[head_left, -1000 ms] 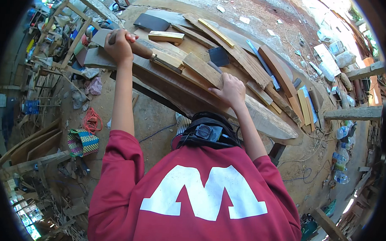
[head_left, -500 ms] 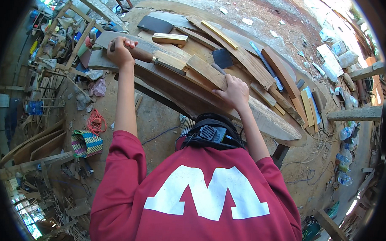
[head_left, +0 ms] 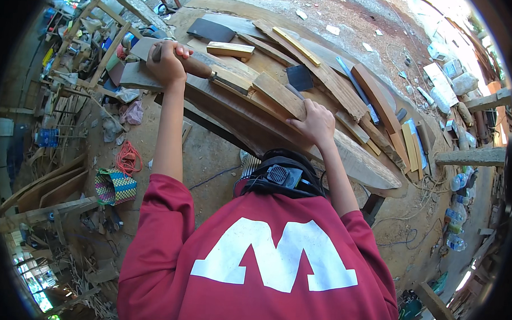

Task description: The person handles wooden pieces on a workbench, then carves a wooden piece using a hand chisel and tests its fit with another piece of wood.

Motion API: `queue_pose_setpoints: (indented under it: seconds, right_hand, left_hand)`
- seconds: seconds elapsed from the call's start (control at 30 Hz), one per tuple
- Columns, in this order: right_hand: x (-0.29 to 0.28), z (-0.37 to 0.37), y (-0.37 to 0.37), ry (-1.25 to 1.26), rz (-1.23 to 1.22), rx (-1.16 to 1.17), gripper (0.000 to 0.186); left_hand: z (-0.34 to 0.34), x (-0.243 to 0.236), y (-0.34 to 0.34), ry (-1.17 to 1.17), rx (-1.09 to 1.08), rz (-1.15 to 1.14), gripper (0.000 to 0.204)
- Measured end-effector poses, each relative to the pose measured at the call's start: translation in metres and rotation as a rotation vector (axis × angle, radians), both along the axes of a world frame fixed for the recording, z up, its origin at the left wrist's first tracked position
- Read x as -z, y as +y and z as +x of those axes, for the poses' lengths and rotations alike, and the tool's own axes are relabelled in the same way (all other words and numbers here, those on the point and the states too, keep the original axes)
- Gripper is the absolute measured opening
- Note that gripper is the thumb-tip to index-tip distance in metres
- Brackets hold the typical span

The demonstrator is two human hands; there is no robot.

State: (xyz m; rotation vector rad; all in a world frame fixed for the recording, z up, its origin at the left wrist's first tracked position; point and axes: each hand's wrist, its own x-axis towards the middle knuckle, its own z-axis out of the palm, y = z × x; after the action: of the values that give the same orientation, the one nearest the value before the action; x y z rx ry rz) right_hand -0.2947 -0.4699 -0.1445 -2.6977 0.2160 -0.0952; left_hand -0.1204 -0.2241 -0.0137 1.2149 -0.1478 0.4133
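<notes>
My left hand [head_left: 169, 63] grips the wooden handle [head_left: 199, 69] of a chisel at the upper left of the workpiece. The metal blade [head_left: 230, 83] lies along a pale timber strip, its tip close to the end of a short wooden block [head_left: 275, 94]. My right hand [head_left: 316, 121] is closed over that block's right end, thumb on the near side; a dark grey bar behind it is partly hidden by my fingers. Both pieces rest on a long, thick plank [head_left: 357, 163] with a tapered right end.
Loose boards [head_left: 376, 99], a dark square piece [head_left: 299, 77] and a curved dark piece [head_left: 211, 28] share the bench top. Cluttered wooden frames [head_left: 101, 58] stand left, near red cord [head_left: 129, 155] and a woven bag [head_left: 115, 186]. Beams [head_left: 470, 155] and plastic bottles [head_left: 456, 240] are at right.
The scene has shifted a little rightward in the view. Both my hands keep the same grips, with only slight movement of the chisel relative to the wood.
</notes>
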Motion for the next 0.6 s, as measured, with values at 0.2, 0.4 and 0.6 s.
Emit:
queue_pose_setpoints:
  seconds: [0.2,0.4,0.6]
  right_hand:
    - [0.001,0.0,0.0,-0.004,-0.008,0.001,0.062]
    - [0.0,0.0,0.001,-0.043,-0.003,0.003,0.062]
    - [-0.001,0.0,0.001,0.008,-0.016,0.006,0.061]
  left_hand:
    - [-0.017,-0.009,-0.016,-0.051,0.011,0.031,0.007]
    - [-0.031,-0.013,-0.03,-0.09,0.036,0.093,0.009]
    - [-0.035,-0.014,-0.038,-0.143,0.063,0.146,0.01]
